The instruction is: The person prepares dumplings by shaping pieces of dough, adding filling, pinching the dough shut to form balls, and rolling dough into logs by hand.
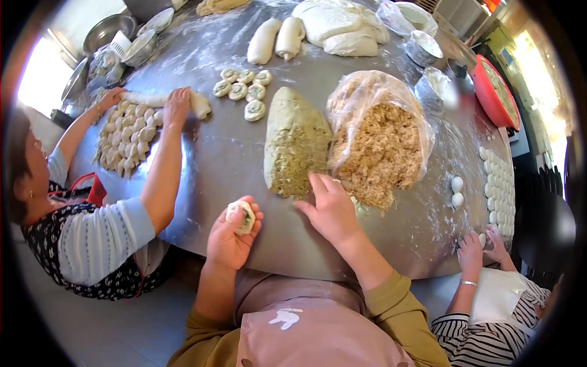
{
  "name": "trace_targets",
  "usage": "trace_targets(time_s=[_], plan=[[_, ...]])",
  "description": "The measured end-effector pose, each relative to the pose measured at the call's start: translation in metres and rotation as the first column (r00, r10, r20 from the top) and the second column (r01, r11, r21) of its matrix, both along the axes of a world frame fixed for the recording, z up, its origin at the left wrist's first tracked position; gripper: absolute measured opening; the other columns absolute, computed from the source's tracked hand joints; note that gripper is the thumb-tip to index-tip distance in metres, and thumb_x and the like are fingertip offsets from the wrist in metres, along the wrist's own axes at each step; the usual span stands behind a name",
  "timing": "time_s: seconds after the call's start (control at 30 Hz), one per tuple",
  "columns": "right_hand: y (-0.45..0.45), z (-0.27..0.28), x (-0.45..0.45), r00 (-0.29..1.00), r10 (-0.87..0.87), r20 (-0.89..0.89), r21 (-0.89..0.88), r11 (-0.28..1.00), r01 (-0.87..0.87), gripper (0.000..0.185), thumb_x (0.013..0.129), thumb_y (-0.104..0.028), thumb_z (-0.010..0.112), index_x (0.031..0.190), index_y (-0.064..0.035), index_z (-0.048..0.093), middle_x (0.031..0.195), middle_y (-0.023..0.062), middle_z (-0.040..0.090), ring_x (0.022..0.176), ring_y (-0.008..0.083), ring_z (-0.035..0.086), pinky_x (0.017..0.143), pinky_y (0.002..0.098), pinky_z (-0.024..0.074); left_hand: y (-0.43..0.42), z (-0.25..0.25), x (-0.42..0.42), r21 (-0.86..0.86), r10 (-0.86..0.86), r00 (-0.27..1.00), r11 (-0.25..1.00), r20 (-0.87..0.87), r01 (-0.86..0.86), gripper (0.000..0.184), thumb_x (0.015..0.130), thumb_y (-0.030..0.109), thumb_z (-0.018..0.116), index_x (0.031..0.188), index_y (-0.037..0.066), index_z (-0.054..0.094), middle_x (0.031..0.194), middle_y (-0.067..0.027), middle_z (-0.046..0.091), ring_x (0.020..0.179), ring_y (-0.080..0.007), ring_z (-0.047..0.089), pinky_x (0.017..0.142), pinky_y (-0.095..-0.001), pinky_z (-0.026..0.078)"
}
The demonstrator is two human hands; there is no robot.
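Note:
My left hand (231, 240) holds a small piece of dough (243, 217) with greenish filling showing in its middle, above the table's near edge. My right hand (329, 208) is at the near end of a long greenish mound of filling (296, 144), palm down, its fingers partly spread and the fingertips close to the mound. To the right of that mound, a brown crumbly heap (382, 147) lies partly under clear plastic. Several round filled pieces (238, 91) sit beyond the green mound, to its left.
At left, a person (104, 238) handles a long dough roll (147, 100) beside many small dough pieces (126, 136). At right, another person's hands (471, 251) are near rows of white discs (498, 189). Dough (342, 27), metal bowls (424, 49) and a red basin (496, 92) stand farther back.

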State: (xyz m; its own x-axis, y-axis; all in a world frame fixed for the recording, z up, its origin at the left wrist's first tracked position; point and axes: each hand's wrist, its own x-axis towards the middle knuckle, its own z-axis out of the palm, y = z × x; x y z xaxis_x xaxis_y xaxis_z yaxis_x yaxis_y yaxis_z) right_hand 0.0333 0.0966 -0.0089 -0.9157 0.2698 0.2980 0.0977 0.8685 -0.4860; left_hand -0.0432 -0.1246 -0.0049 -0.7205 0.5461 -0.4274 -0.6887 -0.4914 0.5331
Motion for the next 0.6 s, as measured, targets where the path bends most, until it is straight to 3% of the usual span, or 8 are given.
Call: trace_targets(time_s=[0.13,0.17,0.27,0.37,0.47,0.5,0.57,0.6], plan=[[-0.030,-0.031,-0.003,0.991,-0.114,0.064,0.159,0.982,0.102,0.060,0.075,-0.023,0.077,0.126,0.0014,0.056,0.102,0.0135,0.061,0.090,0.0283,0.059,0.078,0.0372,0.0497,-0.002,0.008,0.011,-0.008,-0.076,0.996,0.997,0.040,0.077,0.027,0.098,0.016,0.056,0.120,0.000,0.057,0.105,-0.0112,0.064,0.090,-0.0223,0.064,0.076,-0.0283,0.056],[-0.029,-0.036,-0.005,0.992,-0.116,0.043,0.157,0.982,0.108,0.047,0.076,-0.021,0.075,0.115,0.0004,0.060,0.095,0.0130,0.060,0.087,0.0293,0.058,0.077,0.0380,0.0493,-0.001,0.007,0.011,0.000,-0.097,0.994,0.995,0.045,0.097,0.024,0.099,0.014,0.055,0.119,0.001,0.057,0.103,-0.0115,0.065,0.087,-0.0223,0.065,0.072,-0.0272,0.055],[-0.020,-0.041,-0.008,0.999,-0.039,0.008,0.160,0.986,0.037,0.040,0.075,-0.018,0.076,0.107,0.0016,0.063,0.087,0.0139,0.059,0.083,0.0324,0.057,0.075,0.0399,0.0489,0.007,-0.003,0.016,-0.032,-0.126,0.990,0.991,0.070,0.129,0.024,0.099,0.015,0.056,0.119,0.002,0.057,0.103,-0.0117,0.065,0.086,-0.0222,0.065,0.070,-0.0273,0.055],[-0.017,-0.039,-0.006,0.999,0.025,0.024,0.151,0.988,-0.028,0.028,0.075,-0.015,0.074,0.097,0.0000,0.065,0.082,0.0137,0.059,0.081,0.0338,0.058,0.073,0.0413,0.0497,0.019,-0.004,0.020,-0.077,-0.100,0.991,0.991,0.091,0.108,0.026,0.099,0.014,0.054,0.122,0.002,0.055,0.106,-0.0106,0.064,0.092,-0.0227,0.064,0.079,-0.0302,0.054],[-0.011,-0.028,0.006,0.987,0.140,0.083,-0.081,0.988,-0.133,0.019,0.081,-0.012,0.071,0.096,-0.0009,0.067,0.080,0.0118,0.064,0.077,0.0275,0.062,0.071,0.0368,0.0518,0.023,-0.011,0.027,-0.058,-0.113,0.990,0.991,0.088,0.119,0.030,0.100,0.016,0.051,0.127,0.003,0.052,0.111,-0.0100,0.063,0.100,-0.0236,0.062,0.089,-0.0334,0.052],[-0.014,-0.018,0.010,0.989,0.084,0.118,-0.271,0.961,-0.050,0.017,0.083,-0.010,0.070,0.096,-0.0009,0.068,0.082,0.0117,0.065,0.078,0.0259,0.064,0.070,0.0350,0.0520,0.024,-0.016,0.028,-0.042,-0.122,0.989,0.991,0.082,0.126,0.032,0.101,0.018,0.050,0.129,0.003,0.050,0.113,-0.0098,0.062,0.103,-0.0239,0.062,0.093,-0.0345,0.050],[-0.021,0.007,0.024,0.973,0.002,0.231,-0.598,0.789,0.140,0.011,0.087,-0.007,0.067,0.096,-0.0008,0.068,0.086,0.0116,0.067,0.078,0.0227,0.066,0.070,0.0314,0.0523,0.029,-0.025,0.035,-0.017,-0.127,0.987,0.991,0.098,0.129,0.034,0.102,0.021,0.048,0.131,0.004,0.048,0.116,-0.0096,0.060,0.109,-0.0227,0.059,0.097,-0.0358,0.047],[-0.023,0.012,0.030,0.982,0.007,0.186,-0.628,0.770,0.114,0.013,0.088,-0.007,0.067,0.099,-0.0004,0.068,0.088,0.0121,0.068,0.078,0.0212,0.066,0.069,0.0304,0.0523,0.033,-0.029,0.039,-0.003,-0.128,0.986,0.992,0.107,0.129,0.035,0.103,0.023,0.047,0.132,0.004,0.047,0.118,-0.0094,0.059,0.111,-0.0222,0.058,0.099,-0.0364,0.046]])
